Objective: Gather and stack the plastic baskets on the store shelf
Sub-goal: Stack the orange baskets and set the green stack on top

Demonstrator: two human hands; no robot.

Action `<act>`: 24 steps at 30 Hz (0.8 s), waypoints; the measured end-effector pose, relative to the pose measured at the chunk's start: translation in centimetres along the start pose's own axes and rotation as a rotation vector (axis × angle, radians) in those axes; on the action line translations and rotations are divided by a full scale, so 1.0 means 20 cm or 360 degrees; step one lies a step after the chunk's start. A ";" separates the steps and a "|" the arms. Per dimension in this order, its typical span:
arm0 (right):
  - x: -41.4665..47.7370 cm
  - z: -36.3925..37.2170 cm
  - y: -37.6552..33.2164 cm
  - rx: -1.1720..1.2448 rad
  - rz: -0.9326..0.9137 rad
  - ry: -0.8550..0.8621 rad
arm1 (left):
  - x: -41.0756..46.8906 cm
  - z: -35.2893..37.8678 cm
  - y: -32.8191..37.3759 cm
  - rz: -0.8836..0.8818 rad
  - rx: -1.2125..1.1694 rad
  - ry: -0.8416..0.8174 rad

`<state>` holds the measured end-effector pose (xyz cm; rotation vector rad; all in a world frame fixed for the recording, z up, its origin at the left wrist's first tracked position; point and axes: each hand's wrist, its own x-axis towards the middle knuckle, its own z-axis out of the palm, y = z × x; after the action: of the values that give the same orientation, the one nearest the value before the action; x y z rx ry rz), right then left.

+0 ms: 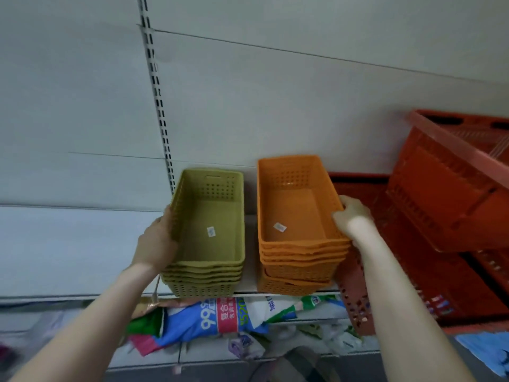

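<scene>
Two stacks of perforated plastic baskets stand side by side on the white shelf [68, 257]. The olive-green stack [212, 260] of several nested baskets is on the left, and my left hand [157, 241] grips its left wall near the top. To its right stands the orange stack [297, 260] of several nested baskets, whose lowest baskets sit a little askew. My right hand [352, 216] holds the right rim of the top orange basket. A small white sticker lies on the floor of each top basket. A narrow gap separates the two stacks.
Large red crates [446, 194] crowd the shelf right of the orange stack, one tilted on top of others. A slotted metal upright [161, 114] runs up the white back panel. Below the shelf edge lie colourful packaged goods [220, 315]. The shelf stretches away left of the green stack.
</scene>
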<state>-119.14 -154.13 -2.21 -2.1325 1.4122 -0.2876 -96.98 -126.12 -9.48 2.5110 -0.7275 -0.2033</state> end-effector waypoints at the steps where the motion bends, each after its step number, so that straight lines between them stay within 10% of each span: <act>1: 0.00 0.03 0.00 -0.0024 -0.0010 -0.0048 | -0.01 0.00 0.00 -0.0031 -0.0001 0.0002; 9: 0.02 0.39 0.06 0.0298 -0.0066 -0.0172 | 0.00 -0.06 -0.09 -0.0145 -0.0016 0.0048; 24: -0.07 0.52 -0.03 -0.0437 -0.0233 0.0273 | -0.03 -0.07 -0.24 -0.0252 -0.0018 -0.0027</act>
<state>-114.45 -149.32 -10.32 -2.4929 1.4633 -0.3573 -94.91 -121.72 -10.74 2.5598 -0.5324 -0.2838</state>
